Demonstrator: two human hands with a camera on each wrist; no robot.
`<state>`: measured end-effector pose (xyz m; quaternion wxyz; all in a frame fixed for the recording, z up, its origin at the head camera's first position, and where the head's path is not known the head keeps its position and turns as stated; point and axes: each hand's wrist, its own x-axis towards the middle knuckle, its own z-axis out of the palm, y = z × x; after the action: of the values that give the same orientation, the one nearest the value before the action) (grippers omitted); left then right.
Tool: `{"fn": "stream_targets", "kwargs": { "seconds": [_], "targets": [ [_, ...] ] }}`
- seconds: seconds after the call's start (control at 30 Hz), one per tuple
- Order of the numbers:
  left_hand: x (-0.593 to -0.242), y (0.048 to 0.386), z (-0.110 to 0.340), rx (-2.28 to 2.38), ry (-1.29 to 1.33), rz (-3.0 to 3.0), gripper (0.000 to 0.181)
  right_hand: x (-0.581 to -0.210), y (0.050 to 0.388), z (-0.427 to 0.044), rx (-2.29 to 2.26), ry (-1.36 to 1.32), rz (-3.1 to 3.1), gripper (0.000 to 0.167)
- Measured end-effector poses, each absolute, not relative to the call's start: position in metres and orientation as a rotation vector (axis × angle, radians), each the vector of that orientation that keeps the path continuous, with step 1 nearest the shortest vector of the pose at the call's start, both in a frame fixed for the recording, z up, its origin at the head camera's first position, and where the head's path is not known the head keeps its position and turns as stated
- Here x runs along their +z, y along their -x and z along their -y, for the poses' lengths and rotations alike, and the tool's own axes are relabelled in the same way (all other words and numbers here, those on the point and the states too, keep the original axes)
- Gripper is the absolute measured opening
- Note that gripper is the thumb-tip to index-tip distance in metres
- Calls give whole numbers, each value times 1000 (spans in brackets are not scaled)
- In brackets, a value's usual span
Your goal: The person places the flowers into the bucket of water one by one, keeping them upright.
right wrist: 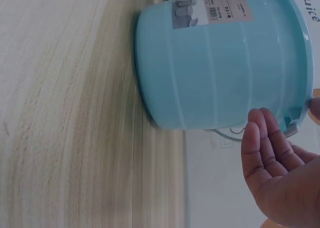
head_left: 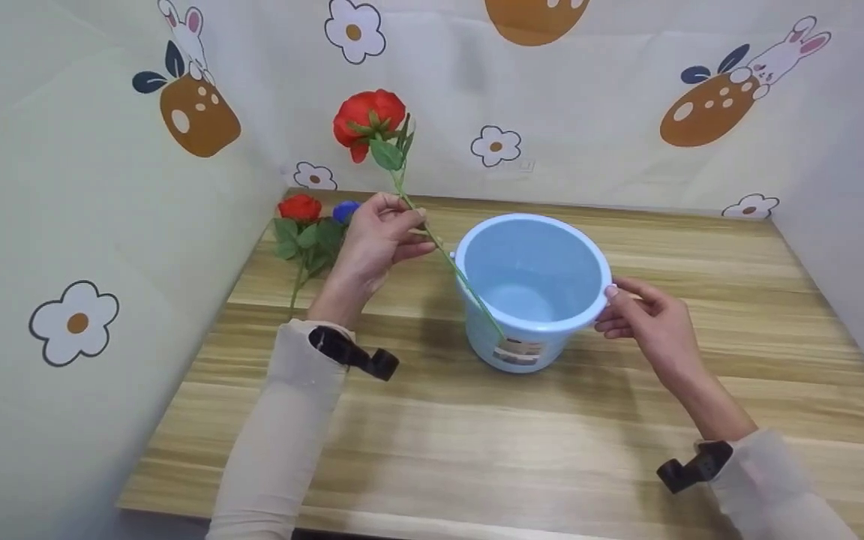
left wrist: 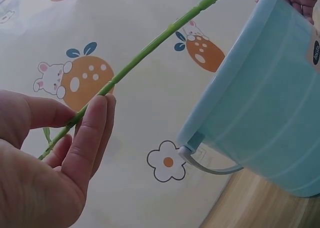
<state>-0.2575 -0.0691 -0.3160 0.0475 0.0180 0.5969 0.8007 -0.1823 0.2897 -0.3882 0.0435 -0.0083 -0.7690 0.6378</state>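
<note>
My left hand (head_left: 383,240) pinches the green stem (left wrist: 145,50) of a red rose (head_left: 369,120) between thumb and fingers. The bloom is up at the left, and the stem slants down to the right, its lower end in front of the blue bucket (head_left: 481,330) near the label. The bucket stands upright on the table. At its right rim is my right hand (head_left: 657,322), thumb on the rim and fingers below it against the outer side. In the right wrist view the fingers (right wrist: 267,143) lie nearly straight beside the handle joint.
Another red rose (head_left: 299,208) and a blue flower (head_left: 345,211) lie on the wooden table (head_left: 402,442) at the back left, partly behind my left hand. A patterned cloth wall (head_left: 597,112) borders the table's back and sides.
</note>
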Motion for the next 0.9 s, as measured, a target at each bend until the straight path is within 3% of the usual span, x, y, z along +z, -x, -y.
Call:
{"fn": "stream_targets", "kwargs": {
  "seconds": [0.9],
  "targets": [
    [-316, 259, 58, 2457, -72, -1879, 17, -388, 183, -290, 1958, 21, 2361, 57]
  ]
}}
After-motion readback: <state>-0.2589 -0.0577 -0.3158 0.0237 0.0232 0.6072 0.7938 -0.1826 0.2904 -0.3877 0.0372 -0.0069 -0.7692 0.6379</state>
